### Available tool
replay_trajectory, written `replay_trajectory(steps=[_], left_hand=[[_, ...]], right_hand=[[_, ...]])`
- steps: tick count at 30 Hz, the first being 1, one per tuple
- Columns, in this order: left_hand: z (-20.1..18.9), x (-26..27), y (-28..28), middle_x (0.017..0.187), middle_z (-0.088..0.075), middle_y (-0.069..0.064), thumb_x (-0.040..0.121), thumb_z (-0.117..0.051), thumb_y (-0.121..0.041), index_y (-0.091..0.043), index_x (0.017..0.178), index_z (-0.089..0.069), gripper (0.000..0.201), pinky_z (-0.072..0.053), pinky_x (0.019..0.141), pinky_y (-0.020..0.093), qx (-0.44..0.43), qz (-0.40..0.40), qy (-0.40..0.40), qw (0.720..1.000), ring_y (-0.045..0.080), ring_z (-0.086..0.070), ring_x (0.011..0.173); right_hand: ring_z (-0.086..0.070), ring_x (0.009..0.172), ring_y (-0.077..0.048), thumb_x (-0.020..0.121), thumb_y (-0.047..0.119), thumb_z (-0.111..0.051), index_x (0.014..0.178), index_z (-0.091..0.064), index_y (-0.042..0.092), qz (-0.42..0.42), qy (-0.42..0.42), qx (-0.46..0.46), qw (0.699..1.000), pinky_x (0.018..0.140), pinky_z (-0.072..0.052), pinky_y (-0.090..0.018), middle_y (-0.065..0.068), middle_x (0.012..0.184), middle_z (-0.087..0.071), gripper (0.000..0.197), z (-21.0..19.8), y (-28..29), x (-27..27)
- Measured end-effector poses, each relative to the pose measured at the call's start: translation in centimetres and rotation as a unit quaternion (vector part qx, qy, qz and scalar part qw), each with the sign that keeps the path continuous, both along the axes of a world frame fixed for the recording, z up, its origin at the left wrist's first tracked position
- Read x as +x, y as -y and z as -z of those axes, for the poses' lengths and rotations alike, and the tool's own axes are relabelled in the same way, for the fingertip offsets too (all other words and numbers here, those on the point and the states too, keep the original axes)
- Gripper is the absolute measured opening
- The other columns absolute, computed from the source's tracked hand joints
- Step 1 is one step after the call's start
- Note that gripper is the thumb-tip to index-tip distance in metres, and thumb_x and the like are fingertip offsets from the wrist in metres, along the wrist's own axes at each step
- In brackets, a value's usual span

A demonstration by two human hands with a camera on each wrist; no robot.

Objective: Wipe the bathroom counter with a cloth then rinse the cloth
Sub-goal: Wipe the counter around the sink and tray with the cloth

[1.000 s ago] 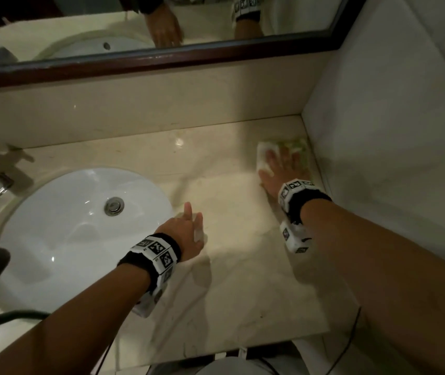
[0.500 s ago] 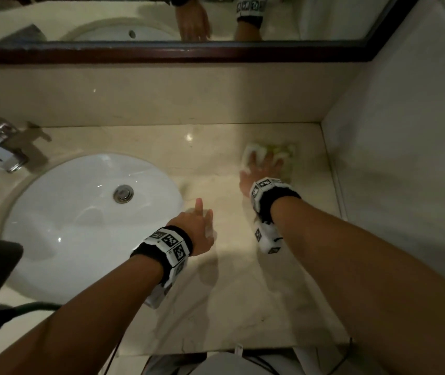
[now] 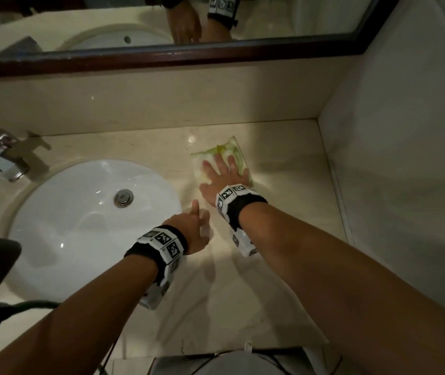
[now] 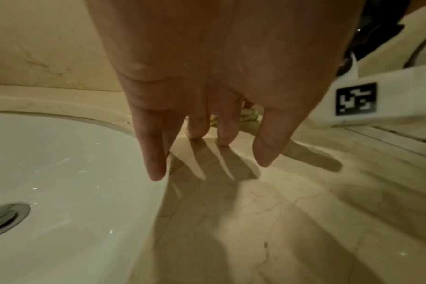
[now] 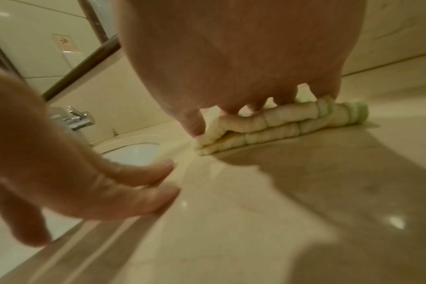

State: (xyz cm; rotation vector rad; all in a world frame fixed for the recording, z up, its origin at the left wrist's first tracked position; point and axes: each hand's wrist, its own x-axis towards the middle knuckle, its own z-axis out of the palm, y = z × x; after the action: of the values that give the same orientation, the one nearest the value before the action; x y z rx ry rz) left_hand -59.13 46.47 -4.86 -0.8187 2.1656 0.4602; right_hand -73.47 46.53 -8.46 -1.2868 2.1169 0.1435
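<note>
Cloth (image 3: 222, 158), folded and pinned under the flat, spread fingers of the right hand (image 3: 222, 175), has slid from the far corner toward the sink (image 3: 53, 239), so wiping the desk (image 3: 243, 307) continues, while the left hand (image 3: 194, 231) rests fingers-straight beside the basin.

The sink (image 3: 80, 226) is set into the counter (image 3: 243, 307). The faucet (image 3: 2, 155) stands behind it to the left. The cloth (image 3: 224, 155) lies on the counter right of the sink, under the right hand (image 3: 221, 177). The left hand (image 3: 191, 231) rests just beside the sink's right rim. The mirror (image 3: 270, 20) hangs behind the sink.
</note>
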Motion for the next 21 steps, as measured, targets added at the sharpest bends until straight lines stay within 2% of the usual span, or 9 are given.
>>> replay_trajectory(steps=[5, 8, 10, 12, 14, 16, 18, 19, 21], left_hand=[[-0.2, 0.0, -0.2, 0.161, 0.016, 0.003, 0.095, -0.028, -0.05, -0.028, 0.15, -0.012, 0.061, -0.037, 0.106, 0.038, 0.01, -0.019, 0.003, 1.0, 0.034, -0.043, 0.131], [-0.4, -0.1, -0.1, 0.161, 0.015, 0.006, 0.097, -0.027, -0.047, -0.026, 0.153, -0.004, 0.065, -0.035, 0.109, 0.037, 0.019, -0.02, 0.02, 0.999, 0.033, -0.039, 0.135], [-0.8, -0.7, 0.0, 0.161, -0.007, 0.012, 0.098, -0.027, -0.046, -0.016, 0.154, -0.002, 0.068, -0.035, 0.107, 0.037, 0.003, -0.041, 0.03, 0.999, 0.033, -0.04, 0.135], [-1.6, -1.6, 0.0, 0.145, -0.043, 0.012, 0.097, -0.032, -0.041, -0.01, 0.148, -0.027, 0.06, -0.042, 0.099, 0.036, -0.04, -0.051, 0.011, 0.998, 0.03, -0.05, 0.124], [-2.1, -2.4, 0.0, 0.128, -0.057, 0.005, 0.095, -0.04, -0.034, -0.017, 0.13, -0.052, 0.041, -0.047, 0.09, 0.034, -0.082, -0.028, -0.047, 0.995, 0.026, -0.057, 0.114], [-1.6, -2.8, 0.3, 0.142, -0.044, 0.004, 0.095, -0.041, -0.033, -0.021, 0.135, -0.046, 0.043, -0.047, 0.095, 0.038, -0.076, -0.021, -0.111, 0.991, 0.026, -0.047, 0.126], [-0.2, -2.9, 0.9, 0.16, -0.009, 0.0, 0.098, -0.037, -0.039, -0.026, 0.151, -0.02, 0.058, -0.037, 0.109, 0.043, -0.046, -0.02, -0.12, 0.991, 0.026, -0.016, 0.146], [0.2, -2.9, 1.2, 0.161, 0.004, -0.002, 0.099, -0.034, -0.041, -0.027, 0.153, -0.008, 0.062, -0.032, 0.113, 0.044, -0.038, -0.021, -0.111, 0.993, 0.026, -0.003, 0.148], [1.0, -2.8, 1.6, 0.161, 0.014, 0.0, 0.1, -0.031, -0.042, -0.026, 0.154, 0.004, 0.066, -0.028, 0.114, 0.045, -0.033, -0.009, -0.088, 0.996, 0.028, 0.008, 0.148]], right_hand=[[0.016, 0.148, -0.025, 0.091, 0.06, -0.024, 0.151, 0.006, 0.045, 0.047, -0.017, 0.019, 0.999, 0.119, 0.005, -0.049, 0.014, 0.158, 0.024, 0.068, -0.2, -2.5, -5.4], [0.008, 0.149, -0.03, 0.093, 0.057, -0.023, 0.152, 0.007, 0.042, 0.082, -0.053, 0.016, 0.995, 0.119, 0.004, -0.05, 0.008, 0.16, 0.021, 0.068, -0.1, -5.1, -9.1], [0.011, 0.148, -0.033, 0.096, 0.053, -0.02, 0.152, 0.01, 0.039, 0.106, -0.065, 0.019, 0.992, 0.118, 0.008, -0.052, 0.005, 0.16, 0.023, 0.065, -0.2, -6.7, -11.1], [0.017, 0.147, -0.035, 0.1, 0.05, -0.021, 0.152, 0.013, 0.037, 0.139, -0.061, 0.036, 0.988, 0.118, 0.011, -0.052, 0.004, 0.159, 0.027, 0.063, -0.2, -7.9, -12.6], [0.02, 0.146, -0.036, 0.1, 0.05, -0.02, 0.152, 0.015, 0.036, 0.152, -0.064, 0.051, 0.985, 0.117, 0.011, -0.054, 0.002, 0.158, 0.029, 0.063, 0.0, -8.4, -13.3], [0.023, 0.145, -0.034, 0.101, 0.05, -0.019, 0.151, 0.017, 0.037, 0.159, -0.059, 0.058, 0.984, 0.117, 0.011, -0.055, 0.002, 0.157, 0.031, 0.063, -0.1, -8.1, -13.4], [0.023, 0.146, -0.032, 0.101, 0.05, -0.018, 0.15, 0.019, 0.037, 0.162, -0.06, 0.063, 0.983, 0.117, 0.008, -0.054, 0.003, 0.157, 0.031, 0.063, -0.3, -7.6, -13.7], [0.022, 0.146, -0.031, 0.101, 0.051, -0.017, 0.15, 0.019, 0.037, 0.159, -0.063, 0.065, 0.983, 0.117, 0.006, -0.054, 0.003, 0.157, 0.031, 0.063, -0.4, -7.3, -14.1], [0.021, 0.146, -0.03, 0.1, 0.053, -0.016, 0.149, 0.02, 0.04, 0.157, -0.068, 0.061, 0.983, 0.118, 0.001, -0.056, 0.005, 0.157, 0.03, 0.062, -0.1, -6.6, -15.2]])
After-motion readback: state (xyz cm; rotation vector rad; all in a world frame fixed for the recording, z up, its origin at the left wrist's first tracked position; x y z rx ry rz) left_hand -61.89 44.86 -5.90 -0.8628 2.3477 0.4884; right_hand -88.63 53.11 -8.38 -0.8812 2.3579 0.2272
